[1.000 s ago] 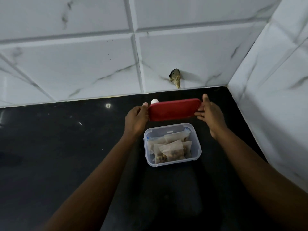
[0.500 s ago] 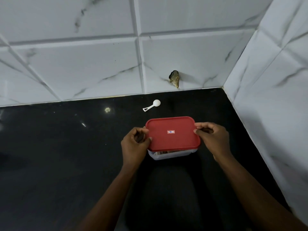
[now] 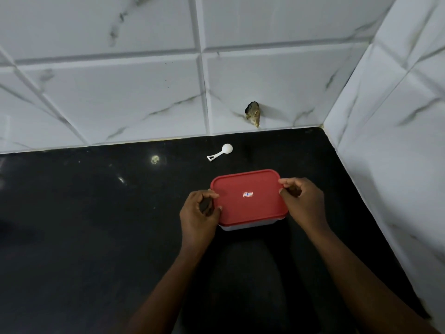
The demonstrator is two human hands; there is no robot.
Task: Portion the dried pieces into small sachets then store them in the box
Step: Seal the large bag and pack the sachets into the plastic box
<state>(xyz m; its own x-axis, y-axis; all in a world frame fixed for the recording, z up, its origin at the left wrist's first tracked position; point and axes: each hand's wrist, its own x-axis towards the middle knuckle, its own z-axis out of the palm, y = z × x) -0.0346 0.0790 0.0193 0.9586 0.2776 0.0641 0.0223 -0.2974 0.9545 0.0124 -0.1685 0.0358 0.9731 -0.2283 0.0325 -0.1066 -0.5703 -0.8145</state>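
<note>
We look down at a black counter (image 3: 84, 225) in a tiled corner. The box (image 3: 248, 227) sits on it, approx. mid-frame & a bit right of ctr, near the side wall (image 3: 397, 141) but not touching it. Its red lid (image 3: 250, 206) lies flat on top and covers the whole opening. Only a thin strip of the clear base shows under the lid's near edge, so we can't see the contents. A small white label (image 3: 248, 194) sits in the middle of the lid.

Both hands are at the lid, one per short end. The left hand (image 3: 199, 213) has its fingers curled, w/ thumb & forefinger tips pinching the lid's left rim. The right hand (image 3: 304, 203) mirrors it: fingers curled in, thumb & forefinger tips nipping the right rim near the far corner. Whether the lid is fully snapped down, we can't tell.

Behind the box, well apart from it, a white scoop (image 3: 220, 153) lies on the counter w/ its round bowl toward the back wall (image 3: 120, 92) and its handle pointing near-left. Just above the counter line the back wall has a broken hole (image 3: 252, 113) in a tile, w/ brownish stuff in it — we can't tell what. A pale glint (image 3: 155, 159) shows on the counter left of the scoop.
</note>
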